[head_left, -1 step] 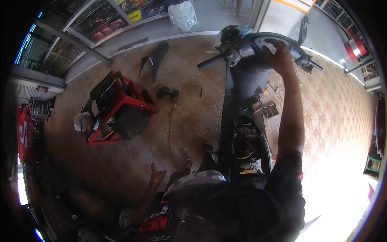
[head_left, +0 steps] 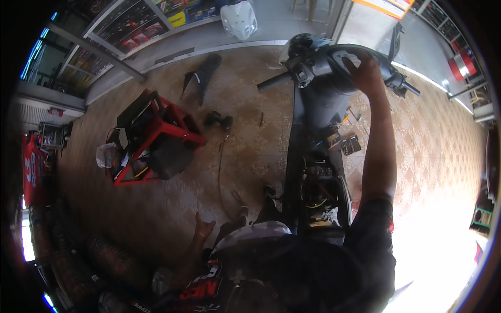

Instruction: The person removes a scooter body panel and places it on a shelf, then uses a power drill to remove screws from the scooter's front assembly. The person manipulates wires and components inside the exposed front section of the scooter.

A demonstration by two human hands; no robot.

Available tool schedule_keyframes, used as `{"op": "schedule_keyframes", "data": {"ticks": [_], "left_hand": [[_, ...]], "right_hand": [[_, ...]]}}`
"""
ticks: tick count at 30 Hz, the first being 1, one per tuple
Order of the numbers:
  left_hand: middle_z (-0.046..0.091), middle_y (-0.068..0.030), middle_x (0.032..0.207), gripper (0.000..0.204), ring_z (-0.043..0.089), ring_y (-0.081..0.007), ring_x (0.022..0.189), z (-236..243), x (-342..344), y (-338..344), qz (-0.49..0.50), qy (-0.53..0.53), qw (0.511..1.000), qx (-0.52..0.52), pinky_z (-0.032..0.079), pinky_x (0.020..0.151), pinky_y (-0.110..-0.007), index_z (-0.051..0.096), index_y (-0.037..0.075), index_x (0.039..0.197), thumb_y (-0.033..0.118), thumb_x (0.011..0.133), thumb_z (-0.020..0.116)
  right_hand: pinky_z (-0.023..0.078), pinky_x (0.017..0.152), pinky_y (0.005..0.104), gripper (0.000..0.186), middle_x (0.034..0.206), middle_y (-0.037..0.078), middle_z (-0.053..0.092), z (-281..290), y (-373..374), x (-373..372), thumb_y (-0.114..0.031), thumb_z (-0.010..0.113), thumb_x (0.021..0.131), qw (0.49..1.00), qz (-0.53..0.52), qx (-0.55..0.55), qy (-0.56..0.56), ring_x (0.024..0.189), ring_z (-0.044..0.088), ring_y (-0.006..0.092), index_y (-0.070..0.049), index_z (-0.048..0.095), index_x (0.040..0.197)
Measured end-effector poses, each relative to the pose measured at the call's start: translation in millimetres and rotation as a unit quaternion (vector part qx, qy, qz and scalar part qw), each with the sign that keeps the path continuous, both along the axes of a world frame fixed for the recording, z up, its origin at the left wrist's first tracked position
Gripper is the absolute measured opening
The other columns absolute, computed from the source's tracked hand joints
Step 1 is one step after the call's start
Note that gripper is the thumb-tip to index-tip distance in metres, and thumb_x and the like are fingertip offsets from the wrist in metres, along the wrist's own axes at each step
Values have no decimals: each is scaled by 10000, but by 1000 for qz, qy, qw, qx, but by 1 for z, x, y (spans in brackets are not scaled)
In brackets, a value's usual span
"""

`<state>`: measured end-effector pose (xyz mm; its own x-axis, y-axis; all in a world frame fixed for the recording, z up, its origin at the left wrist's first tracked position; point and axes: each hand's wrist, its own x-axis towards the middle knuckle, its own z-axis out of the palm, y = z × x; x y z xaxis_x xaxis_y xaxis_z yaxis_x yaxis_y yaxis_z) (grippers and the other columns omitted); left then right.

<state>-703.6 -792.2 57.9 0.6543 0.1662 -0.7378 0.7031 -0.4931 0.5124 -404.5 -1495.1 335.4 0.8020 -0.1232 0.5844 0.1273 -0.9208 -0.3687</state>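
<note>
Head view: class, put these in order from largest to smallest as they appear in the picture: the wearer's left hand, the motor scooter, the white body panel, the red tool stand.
1. Motor scooter
2. Red tool stand
3. White body panel
4. Left hand

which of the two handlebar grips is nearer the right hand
The right grip, a short way to the right of the right hand; the left grip juts out at the handlebar's opposite end, clearly farther away.

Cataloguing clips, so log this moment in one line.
right hand: at scooter dashboard | left hand: open, empty | red stand: left of scooter
</note>
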Motion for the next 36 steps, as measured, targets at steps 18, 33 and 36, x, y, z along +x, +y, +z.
{"op": "schedule_keyframes", "data": {"ticks": [18,33,36], "left_hand": [[677,-137,796,1140,655,-226,681,-27,55,-48,-74,3,995,72,530,704,-324,-11,-40,1515,292,771,787],[582,-26,763,1011,531,-103,618,-26,303,-175,-147,-106,975,-131,462,563,-274,9,45,1535,187,856,744],[570,-20,760,962,521,-92,627,-25,376,-210,-138,-87,966,-201,452,565,-260,38,50,1532,170,872,729]], "right_hand": [[425,887,492,294,1060,40,637,-53,-27,71,-432,567,922,963,-151,-218,-47,1062,588,260,-171,651,1026],[300,1093,475,365,1224,102,606,-41,-17,75,-401,556,932,971,-163,-174,33,1248,502,291,-152,628,1189],[330,1063,508,350,1155,98,620,-31,-8,84,-395,592,886,978,-150,-142,20,1198,533,313,-161,628,1144]]}}
